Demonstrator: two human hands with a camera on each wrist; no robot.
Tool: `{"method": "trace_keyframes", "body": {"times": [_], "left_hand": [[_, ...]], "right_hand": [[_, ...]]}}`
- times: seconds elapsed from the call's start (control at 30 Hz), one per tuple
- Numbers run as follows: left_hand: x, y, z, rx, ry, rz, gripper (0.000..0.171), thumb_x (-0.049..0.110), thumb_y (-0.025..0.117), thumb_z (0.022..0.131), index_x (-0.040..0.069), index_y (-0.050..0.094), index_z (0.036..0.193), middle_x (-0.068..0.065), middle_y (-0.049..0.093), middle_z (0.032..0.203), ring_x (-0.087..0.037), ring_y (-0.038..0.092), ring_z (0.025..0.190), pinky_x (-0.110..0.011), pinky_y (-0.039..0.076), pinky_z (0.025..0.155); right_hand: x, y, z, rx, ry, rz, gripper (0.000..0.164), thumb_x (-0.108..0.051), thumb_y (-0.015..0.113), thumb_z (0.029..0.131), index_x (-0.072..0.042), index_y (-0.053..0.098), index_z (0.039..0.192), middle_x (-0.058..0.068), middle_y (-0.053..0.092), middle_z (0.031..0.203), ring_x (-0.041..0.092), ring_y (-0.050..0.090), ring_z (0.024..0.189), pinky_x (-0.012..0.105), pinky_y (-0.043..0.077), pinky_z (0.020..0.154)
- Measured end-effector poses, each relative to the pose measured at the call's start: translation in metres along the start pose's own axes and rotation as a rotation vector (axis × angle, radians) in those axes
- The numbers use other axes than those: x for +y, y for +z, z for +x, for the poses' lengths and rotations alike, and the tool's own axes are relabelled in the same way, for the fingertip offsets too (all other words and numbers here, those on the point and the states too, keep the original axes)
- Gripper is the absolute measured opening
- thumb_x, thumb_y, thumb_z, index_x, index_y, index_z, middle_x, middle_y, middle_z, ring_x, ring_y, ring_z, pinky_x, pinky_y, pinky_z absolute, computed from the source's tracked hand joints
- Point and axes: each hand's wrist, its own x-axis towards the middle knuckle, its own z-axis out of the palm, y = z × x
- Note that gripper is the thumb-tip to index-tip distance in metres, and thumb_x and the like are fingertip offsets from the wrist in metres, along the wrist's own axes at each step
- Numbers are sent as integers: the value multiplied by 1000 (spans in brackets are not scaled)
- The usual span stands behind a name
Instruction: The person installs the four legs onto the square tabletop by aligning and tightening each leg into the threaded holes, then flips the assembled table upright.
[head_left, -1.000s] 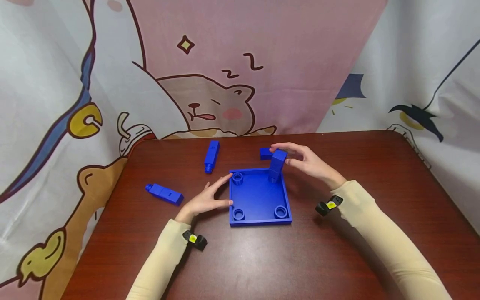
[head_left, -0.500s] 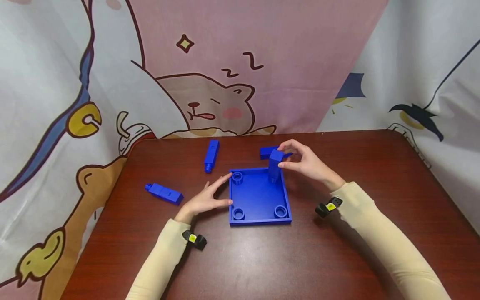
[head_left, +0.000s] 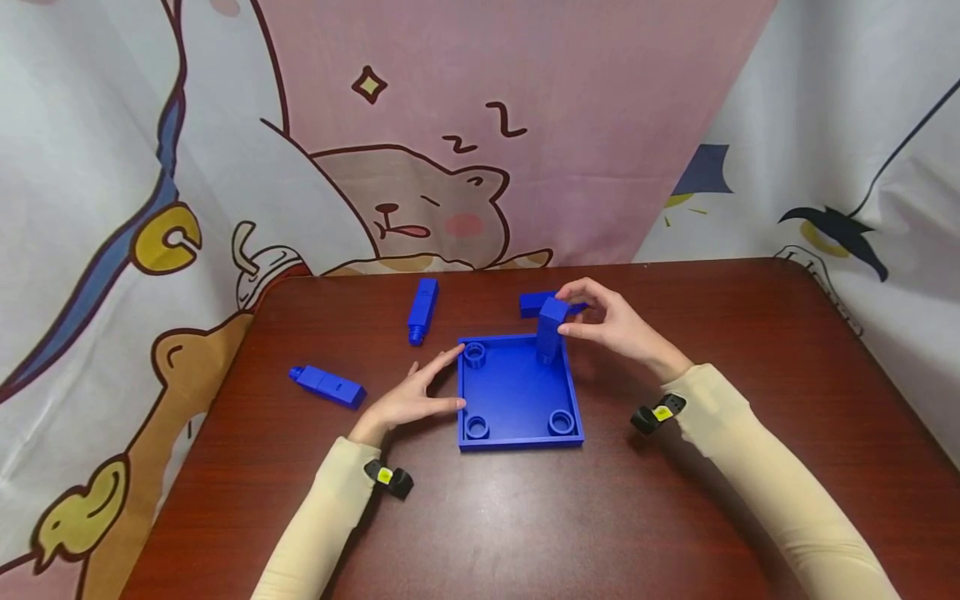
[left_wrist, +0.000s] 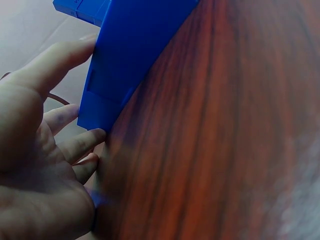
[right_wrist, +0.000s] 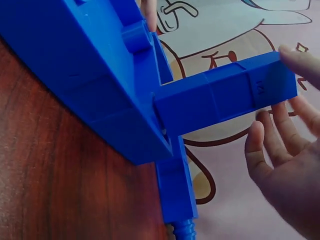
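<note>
Here — 1 tray (head_left: 517,396) | 3 lying posts (head_left: 423,306) | left fingers (head_left: 442,363) spread | right fingers (head_left: 585,332) pinching 1 upright post (head_left: 550,329)

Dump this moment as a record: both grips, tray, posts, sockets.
left grip: touching the tray at its left side
right grip: pinching the standing post near its top
standing post: at tray's far right corner; how firmly seated, unclear
tray: blue, flat on the table
empty sockets: three, other corners
loose posts: three, lying on table
</note>
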Motion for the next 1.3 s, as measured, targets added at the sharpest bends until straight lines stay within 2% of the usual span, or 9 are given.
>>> {"method": "trace_keyframes", "body": {"times": [0.17, 0.3, 0.53, 0.7, 0.8, 0.9, 1.03, 1.2, 1.3], "left_hand": [[0, 0, -1, 8, 9, -2, 85, 31, 73, 86, 22, 23, 155, -5, 22, 158, -27, 17, 144, -59, -9, 110], [0, 1, 0, 13, 20, -6, 85, 30, 73, 87, 20, 24, 155, -6, 23, 158, -28, 17, 144, -60, -8, 109], [0, 1, -1, 7, 8, 11, 86, 32, 73, 86, 22, 23, 155, -5, 22, 158, -25, 17, 144, -58, -8, 110], [-2, 1, 0, 7, 15, 9, 86, 32, 73, 86, 21, 23, 155, -6, 22, 158, -27, 17, 144, -59, -8, 110], [-2, 2, 0, 8, 18, 8, 85, 32, 73, 87, 21, 23, 155, -6, 22, 158, -27, 17, 144, -60, -8, 109], [-2, 2, 0, 6, 10, 14, 86, 32, 73, 87, 21, 23, 155, -5, 22, 158, -26, 17, 144, -59, -8, 110], [0, 0, 0, 3, -4, 19, 86, 33, 73, 86, 22, 22, 155, -4, 21, 158, -24, 16, 144, -58, -9, 110], [0, 0, 1, 0, -7, 22, 86, 33, 72, 86, 22, 22, 155, -4, 21, 158, -25, 15, 144, -58, -9, 110], [0, 0, 1, 0, -7, 20, 86, 33, 72, 87, 22, 22, 155, -4, 21, 158, -25, 15, 144, -58, -9, 110]], "right_hand": [[-5, -5, 1, -67, -66, 64, 48, 8, 60, 89, 1, 48, 135, 18, 49, 135, 35, 43, 126, 47, 38, 101], [-7, -8, 3, -129, -92, 108, 50, 6, 55, 92, -1, 44, 140, 19, 44, 142, 39, 37, 132, 59, 28, 105], [-7, -6, 7, -207, -79, 110, 49, 2, 52, 95, -5, 43, 143, 10, 45, 144, 34, 37, 134, 55, 28, 107], [-3, -3, 7, -221, -71, 82, 49, 0, 52, 95, -5, 43, 143, 16, 45, 144, 32, 36, 135, 58, 26, 107], [-1, -2, 6, -218, -60, 77, 49, -1, 53, 96, -7, 44, 143, 20, 45, 142, 29, 35, 136, 60, 26, 106], [-1, -2, 5, -217, -46, 77, 48, -3, 52, 96, -9, 45, 143, 18, 47, 141, 26, 34, 137, 59, 26, 106], [0, -2, 4, -207, -22, 74, 47, -3, 53, 97, -6, 45, 143, 16, 49, 140, 26, 37, 135, 54, 31, 106], [-1, 0, 4, -92, 43, -2, 40, -7, 65, 92, -2, 54, 130, 14, 55, 130, 27, 51, 120, 36, 45, 96], [-2, 2, 4, -17, 89, -36, 39, -10, 71, 88, -4, 57, 123, 10, 58, 122, 26, 54, 112, 31, 47, 88]]}}
